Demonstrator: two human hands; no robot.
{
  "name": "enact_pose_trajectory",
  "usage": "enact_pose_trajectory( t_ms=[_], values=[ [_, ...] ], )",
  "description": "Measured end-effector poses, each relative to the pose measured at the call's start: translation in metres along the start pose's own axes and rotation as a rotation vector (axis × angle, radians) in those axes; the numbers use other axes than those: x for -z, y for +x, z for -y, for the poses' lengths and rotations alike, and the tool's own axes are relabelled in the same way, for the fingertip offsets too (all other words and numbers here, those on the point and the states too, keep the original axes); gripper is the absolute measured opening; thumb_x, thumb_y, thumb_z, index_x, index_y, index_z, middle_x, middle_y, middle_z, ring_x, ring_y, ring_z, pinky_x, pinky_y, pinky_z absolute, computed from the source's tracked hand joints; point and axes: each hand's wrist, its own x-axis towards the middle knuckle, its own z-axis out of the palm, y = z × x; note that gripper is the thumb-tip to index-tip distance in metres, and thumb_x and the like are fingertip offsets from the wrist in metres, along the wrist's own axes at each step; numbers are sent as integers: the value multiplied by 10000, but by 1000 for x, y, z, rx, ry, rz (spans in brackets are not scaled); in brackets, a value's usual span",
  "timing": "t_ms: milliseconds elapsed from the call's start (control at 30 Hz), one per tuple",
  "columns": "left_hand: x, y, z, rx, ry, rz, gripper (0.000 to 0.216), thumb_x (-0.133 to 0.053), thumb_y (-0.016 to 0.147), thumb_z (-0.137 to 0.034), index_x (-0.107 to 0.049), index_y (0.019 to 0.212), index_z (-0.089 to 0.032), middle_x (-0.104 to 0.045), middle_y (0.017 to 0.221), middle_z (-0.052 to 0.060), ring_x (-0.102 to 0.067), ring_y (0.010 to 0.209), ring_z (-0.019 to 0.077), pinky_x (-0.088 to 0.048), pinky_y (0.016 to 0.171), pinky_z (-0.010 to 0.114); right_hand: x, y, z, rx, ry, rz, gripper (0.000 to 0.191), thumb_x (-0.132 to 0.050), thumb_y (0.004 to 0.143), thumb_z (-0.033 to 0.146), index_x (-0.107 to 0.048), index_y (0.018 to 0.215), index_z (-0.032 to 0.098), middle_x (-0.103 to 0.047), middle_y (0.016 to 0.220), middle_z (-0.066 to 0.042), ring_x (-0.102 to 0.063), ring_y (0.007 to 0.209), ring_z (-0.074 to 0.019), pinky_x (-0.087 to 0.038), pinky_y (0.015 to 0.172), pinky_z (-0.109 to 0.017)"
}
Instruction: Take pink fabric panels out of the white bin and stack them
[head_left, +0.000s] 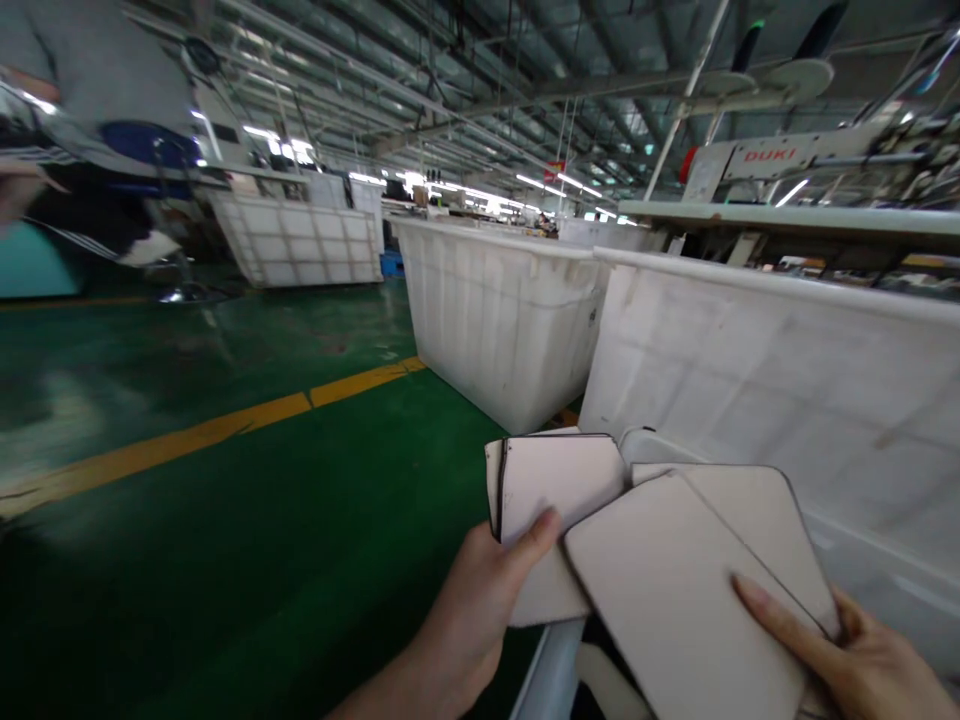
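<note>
My left hand [480, 600] grips a small stack of pale, dark-edged flat pieces [555, 480], thumb on top near its lower left corner. My right hand [862, 660] holds another stack of the same pale pieces [675, 590], fingers lying on the top one. The two stacks overlap in front of me, above a white bin rim [551, 670].
Large white plastic bins [502, 310] [787, 380] stand to the right and ahead, another bin [300, 240] farther back. Green floor with a yellow line [225, 425] stretches left. A sewing machine [780, 160] sits on a table at right. A person [90, 120] stands at far left.
</note>
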Motion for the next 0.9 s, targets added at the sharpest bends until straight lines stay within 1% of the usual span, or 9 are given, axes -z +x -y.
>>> enact_pose_trajectory(
  t_ms=[167,300,400,467,533,633,733,833,900],
  values=[
    [4,-7,1,37,24,99,399,-643,685,-326,-606,1024,-121,-641,1036,132,-597,903,254,-451,704,301,-33,-5,32,62,-114,148,605,-570,624,615,-534,1062,199,-687,730,-29,-626,676,-238,-506,535,-292],
    [6,-4,8,29,2,20,398,-643,679,-317,-608,1016,-108,-639,1036,137,-603,888,255,-445,729,311,-30,8,46,132,-122,-34,550,-458,672,661,-545,996,225,-635,605,-15,-585,562,-231,-459,485,-326],
    [3,-2,12,62,-6,-26,417,-630,683,-379,-617,996,-103,-638,1029,145,-619,806,236,-452,667,297,-38,18,58,439,-475,-231,462,-363,724,655,-543,750,230,-556,538,-19,-546,563,-228,-410,519,-338],
    [0,-1,12,78,-57,-1,428,-625,683,-411,-624,980,-103,-644,1012,143,-619,797,225,-459,659,290,-51,25,68,666,-763,-264,430,-337,755,619,-497,661,231,-521,531,-19,-515,555,-220,-367,543,-341],
    [0,-1,13,74,-101,26,416,-658,659,-378,-629,965,-98,-652,987,139,-618,806,224,-466,689,297,-63,32,80,745,-815,-263,399,-380,745,598,-505,654,230,-519,539,-18,-503,568,-223,-342,561,-346],
    [3,1,13,55,-121,9,408,-684,637,-310,-619,971,-85,-651,990,142,-619,800,228,-471,719,317,-65,41,101,680,-352,-341,355,-467,709,558,-548,705,212,-546,634,-27,-499,630,-212,-342,577,-342],
    [9,3,14,39,-123,-79,421,-637,683,-321,-584,1018,-71,-646,991,157,-612,828,234,-472,719,321,-46,37,107,542,145,-393,273,-456,738,477,-492,824,220,-528,862,-39,-495,668,-148,-399,549,-285],
    [10,6,15,28,-134,-154,433,-601,715,-350,-559,1064,-97,-639,1017,146,-601,890,236,-475,720,310,-32,17,82,335,354,-222,198,-607,664,377,-518,766,233,-527,758,-5,-462,558,-90,-394,447,-189],
    [8,6,15,11,-156,-172,431,-589,723,-381,-559,1073,-132,-629,1052,126,-592,928,233,-478,727,305,-39,-3,51,134,288,-25,224,-657,625,395,-564,648,192,-524,558,-1,-418,443,-78,-366,390,-180]
  ],
)
